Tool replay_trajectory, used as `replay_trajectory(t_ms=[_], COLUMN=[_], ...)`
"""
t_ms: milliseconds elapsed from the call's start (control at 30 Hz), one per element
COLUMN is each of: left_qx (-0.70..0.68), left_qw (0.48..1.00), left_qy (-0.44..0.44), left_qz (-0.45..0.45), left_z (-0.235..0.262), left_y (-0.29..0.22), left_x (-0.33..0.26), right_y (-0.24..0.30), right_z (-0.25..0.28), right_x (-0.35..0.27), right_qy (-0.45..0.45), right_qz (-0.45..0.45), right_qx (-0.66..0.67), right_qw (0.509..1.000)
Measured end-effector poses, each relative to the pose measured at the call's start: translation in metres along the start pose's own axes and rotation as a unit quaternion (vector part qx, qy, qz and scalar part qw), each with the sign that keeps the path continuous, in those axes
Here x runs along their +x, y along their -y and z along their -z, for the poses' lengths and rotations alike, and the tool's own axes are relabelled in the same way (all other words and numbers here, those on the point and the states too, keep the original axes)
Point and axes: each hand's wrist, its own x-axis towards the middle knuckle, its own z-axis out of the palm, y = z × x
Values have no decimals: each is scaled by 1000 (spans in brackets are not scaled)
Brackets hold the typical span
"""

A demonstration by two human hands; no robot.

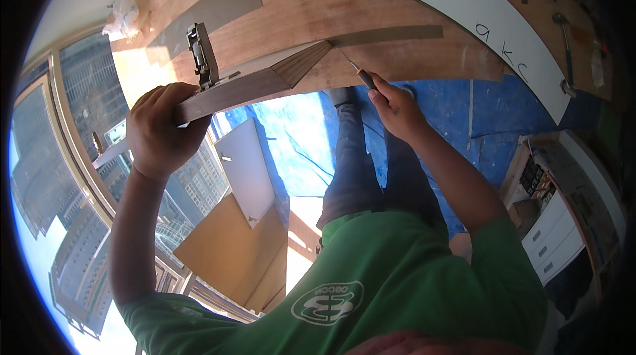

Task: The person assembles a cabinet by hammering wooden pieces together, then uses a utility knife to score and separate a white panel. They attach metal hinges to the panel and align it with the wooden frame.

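Note:
My left hand [162,126] grips one end of a cabinet door panel [242,95], fingers over its top and thumb below its edge. The panel has a grey-brown edge and a striped wood-grain face [303,65] at its far end. A metal concealed hinge [202,57] stands up from it, close to my left fingers. In my right hand [397,110] is a screwdriver [363,77] with an orange and black handle. Its thin shaft points up and left, the tip close to the panel's far corner; whether it touches anything, I cannot tell.
A wooden work surface [298,4] spans the top, with grey strips [387,36] on it. Right lie a marked white panel [457,7] and a hammer [568,47]. Blue sheeting [487,113] covers the floor. Leaning boards [225,242] stand left by windows; a drawer cabinet [553,239] stands right.

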Motion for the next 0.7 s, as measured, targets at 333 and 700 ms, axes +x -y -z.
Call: replay_trajectory(t_ms=[333, 700], left_qx=[3, -7], left_qw=[1000, 1000], left_qy=[0, -7], left_qz=[-1, 3], left_z=[1, 0], left_y=[-1, -1], left_x=[0, -2], right_y=[-24, -10], right_z=[-15, -7], right_x=[28, 13], right_qy=[-32, -6], right_qz=[74, 9], right_qx=[-63, -73], right_qw=[995, 997])
